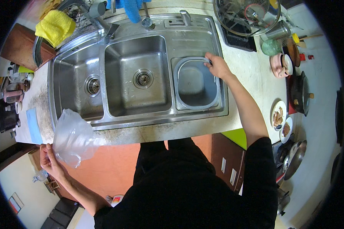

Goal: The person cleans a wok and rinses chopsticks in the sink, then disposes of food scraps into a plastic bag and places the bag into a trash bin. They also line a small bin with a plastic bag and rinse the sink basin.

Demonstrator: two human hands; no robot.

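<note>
A thin clear plastic bag (74, 137) hangs from my left hand (52, 161), pinched at its edge, over the counter's front left edge. My right hand (218, 66) grips the upper right rim of a grey plastic bin (181, 86). This bin sits in the square recess at the right end of the stainless steel sink (169, 120), and its inside looks bare. To its left are the large middle basin (123, 94) and a narrower left basin (71, 86), each with a round drain strainer.
A faucet (99, 25) and a yellow cloth (56, 27) are at the back left. A blue cloth (133, 10) hangs behind the sink. Along the right are a glass lid (248, 17), a pink canister (278, 65), two plates of food (278, 114) and a lidded pot (301, 93).
</note>
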